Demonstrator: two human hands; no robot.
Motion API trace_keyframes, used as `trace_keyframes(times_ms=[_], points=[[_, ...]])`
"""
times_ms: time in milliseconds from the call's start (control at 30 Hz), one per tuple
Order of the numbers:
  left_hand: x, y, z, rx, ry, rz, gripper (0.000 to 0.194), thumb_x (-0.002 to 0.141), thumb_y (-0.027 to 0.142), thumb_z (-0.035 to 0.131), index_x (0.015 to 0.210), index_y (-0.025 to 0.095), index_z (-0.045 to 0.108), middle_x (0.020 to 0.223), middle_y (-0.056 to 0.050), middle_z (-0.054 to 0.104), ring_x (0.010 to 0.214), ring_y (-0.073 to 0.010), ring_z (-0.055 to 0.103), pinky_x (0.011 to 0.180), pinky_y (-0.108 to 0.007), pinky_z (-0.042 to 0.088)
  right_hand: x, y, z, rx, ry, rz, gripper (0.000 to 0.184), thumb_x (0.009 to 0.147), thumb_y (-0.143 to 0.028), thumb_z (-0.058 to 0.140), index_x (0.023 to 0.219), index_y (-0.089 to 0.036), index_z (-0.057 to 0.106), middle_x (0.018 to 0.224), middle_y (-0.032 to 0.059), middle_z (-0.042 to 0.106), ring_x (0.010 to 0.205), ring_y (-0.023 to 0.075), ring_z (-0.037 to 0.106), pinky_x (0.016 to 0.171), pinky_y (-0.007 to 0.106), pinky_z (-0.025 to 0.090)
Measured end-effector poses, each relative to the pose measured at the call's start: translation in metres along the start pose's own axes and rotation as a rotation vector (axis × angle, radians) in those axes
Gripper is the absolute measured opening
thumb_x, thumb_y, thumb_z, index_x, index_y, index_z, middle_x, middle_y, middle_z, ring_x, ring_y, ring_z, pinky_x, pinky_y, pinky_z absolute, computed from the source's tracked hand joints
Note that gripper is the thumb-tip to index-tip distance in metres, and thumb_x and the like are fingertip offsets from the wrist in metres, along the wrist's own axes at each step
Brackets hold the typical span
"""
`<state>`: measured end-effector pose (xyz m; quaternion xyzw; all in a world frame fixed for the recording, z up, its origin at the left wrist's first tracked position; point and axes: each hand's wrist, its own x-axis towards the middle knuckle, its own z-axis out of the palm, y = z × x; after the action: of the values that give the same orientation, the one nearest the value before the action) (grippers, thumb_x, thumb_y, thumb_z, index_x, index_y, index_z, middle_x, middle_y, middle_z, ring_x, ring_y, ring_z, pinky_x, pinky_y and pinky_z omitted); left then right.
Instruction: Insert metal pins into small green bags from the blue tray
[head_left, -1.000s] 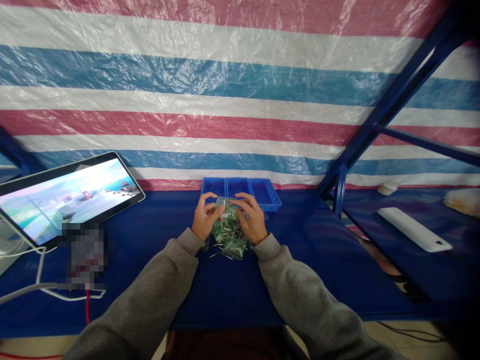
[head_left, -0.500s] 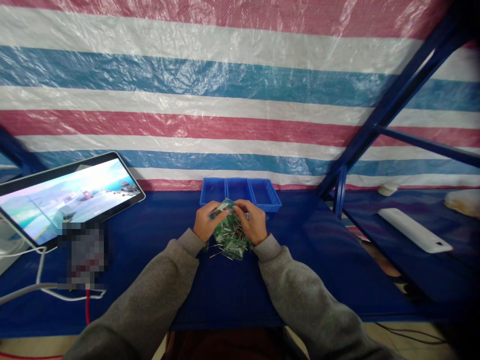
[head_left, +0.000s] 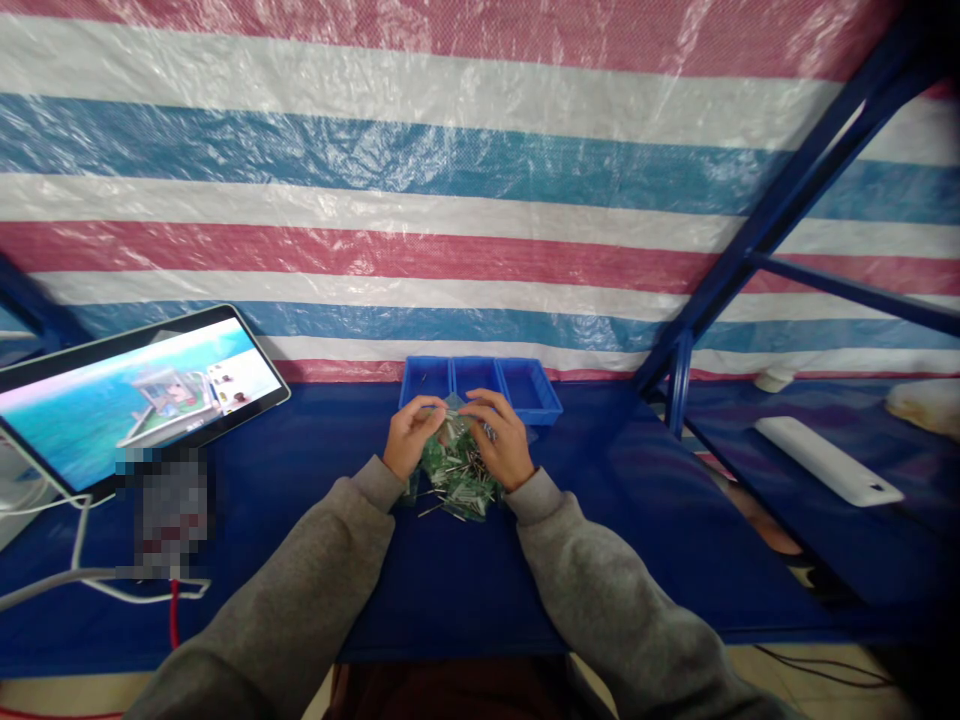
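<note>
My left hand (head_left: 409,437) and my right hand (head_left: 504,440) meet over the middle of the blue table. Their fingertips pinch the upper edge of a small clear plastic bag (head_left: 453,428), one hand at each side. Below it and between my wrists lies a heap of greenish plastic bags with thin metal pins (head_left: 459,488), some pins sticking out at the front left. Just beyond my fingers sits a blue three-compartment tray (head_left: 541,416). A small dark piece shows in its left compartment; my fingers partly cover its front.
On the left a tablet (head_left: 161,405) leans, its screen lit, with white cables (head_left: 81,545) and a pixelated object (head_left: 172,515) in front. A blue metal frame (head_left: 724,265) slants on the right. Past it lies a long white object (head_left: 829,460). Striped sheeting (head_left: 450,200) hangs behind.
My hands first drew slightly nearer, fingers curling over the bag, then moved a little apart and forward again with its edge between them. The heap and tray stay put; the tablet picture differs.
</note>
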<state>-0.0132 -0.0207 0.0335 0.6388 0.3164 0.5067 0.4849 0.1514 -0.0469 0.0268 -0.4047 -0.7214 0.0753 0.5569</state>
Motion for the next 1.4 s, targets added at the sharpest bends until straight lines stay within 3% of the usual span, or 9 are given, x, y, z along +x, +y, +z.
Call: trace_keyframes(times_ms=[100,233,400,533,767,967,1067,1267,1400], points=[[0.000,-0.002,-0.002,0.034,-0.007,0.079,0.036,0.086,0.045,0.046,0.092,0.012,0.060,0.069,-0.002,0.058,0.058,-0.0108,0.055,0.056,-0.023,0.046,-0.001,0.003,0.002,0.040,-0.005,0.088,0.015,0.084,-0.025,0.050,0.090,-0.020,0.062,0.095,0.0065,0.062,0.089,0.0189,0.058,0.081,0.034,0.047],[0.001,-0.007,-0.004,0.154,0.059,0.138,0.032,0.078,0.045,0.058,0.081,0.013,0.062,0.082,-0.005,0.059,0.069,-0.0124,0.056,0.058,-0.021,0.045,-0.002,0.007,0.005,0.204,0.004,0.320,0.018,0.081,-0.036,0.054,0.083,-0.019,0.061,0.070,0.0019,0.062,0.063,0.0145,0.057,0.061,0.027,0.047],[-0.001,-0.007,-0.004,0.205,0.031,0.017,0.028,0.079,0.040,0.058,0.070,0.014,0.058,0.052,0.003,0.054,0.046,-0.0085,0.049,0.050,-0.020,0.042,0.001,0.009,0.004,0.514,-0.109,0.521,0.023,0.075,-0.041,0.061,0.077,-0.018,0.058,0.054,-0.0023,0.057,0.046,0.0112,0.051,0.046,0.023,0.042],[0.001,-0.008,-0.008,0.283,0.219,0.096,0.025,0.082,0.037,0.054,0.075,0.014,0.060,0.052,0.004,0.051,0.047,-0.0071,0.048,0.052,-0.019,0.040,0.003,0.014,0.002,0.658,-0.202,0.636,0.025,0.071,-0.040,0.065,0.066,-0.017,0.055,0.048,-0.0033,0.055,0.036,0.0091,0.046,0.037,0.021,0.036],[0.006,-0.011,-0.015,0.236,0.361,0.097,0.029,0.082,0.041,0.052,0.074,0.014,0.059,0.052,0.004,0.049,0.043,-0.0058,0.045,0.045,-0.018,0.037,0.007,0.024,-0.001,0.791,0.154,0.765,0.044,0.072,-0.040,0.064,0.107,-0.017,0.053,0.092,0.0088,0.068,0.067,0.0182,0.067,0.057,0.030,0.053],[0.006,-0.011,-0.015,0.435,0.318,0.089,0.031,0.083,0.043,0.050,0.078,0.015,0.061,0.054,0.003,0.052,0.046,-0.0076,0.047,0.049,-0.019,0.038,0.005,0.023,0.000,0.478,0.096,0.630,0.031,0.076,-0.038,0.058,0.098,-0.017,0.059,0.081,0.0063,0.068,0.055,0.0159,0.063,0.049,0.027,0.049],[0.011,-0.004,-0.026,0.709,0.141,0.098,0.029,0.080,0.043,0.052,0.078,0.015,0.063,0.060,0.001,0.058,0.053,-0.0091,0.049,0.056,-0.020,0.039,0.002,0.020,0.003,0.226,0.007,0.496,0.021,0.077,-0.034,0.055,0.087,-0.018,0.064,0.075,0.0040,0.067,0.052,0.0138,0.059,0.049,0.025,0.046],[0.015,0.015,-0.066,1.023,-0.532,-0.140,0.039,0.060,0.051,0.069,0.081,0.019,0.065,0.072,0.001,0.062,0.065,-0.0129,0.055,0.057,-0.020,0.036,0.000,0.015,0.003,0.048,-0.086,0.367,0.018,0.080,-0.027,0.051,0.085,-0.019,0.066,0.077,0.0021,0.068,0.058,0.0138,0.058,0.055,0.025,0.045],[0.010,0.013,-0.071,1.200,-0.722,-0.261,0.044,0.050,0.047,0.077,0.084,0.022,0.066,0.074,0.001,0.061,0.068,-0.0149,0.055,0.056,-0.021,0.033,0.000,0.014,0.002,0.029,-0.089,0.369,0.018,0.080,-0.027,0.051,0.086,-0.019,0.066,0.077,0.0016,0.068,0.059,0.0136,0.057,0.056,0.025,0.044]])
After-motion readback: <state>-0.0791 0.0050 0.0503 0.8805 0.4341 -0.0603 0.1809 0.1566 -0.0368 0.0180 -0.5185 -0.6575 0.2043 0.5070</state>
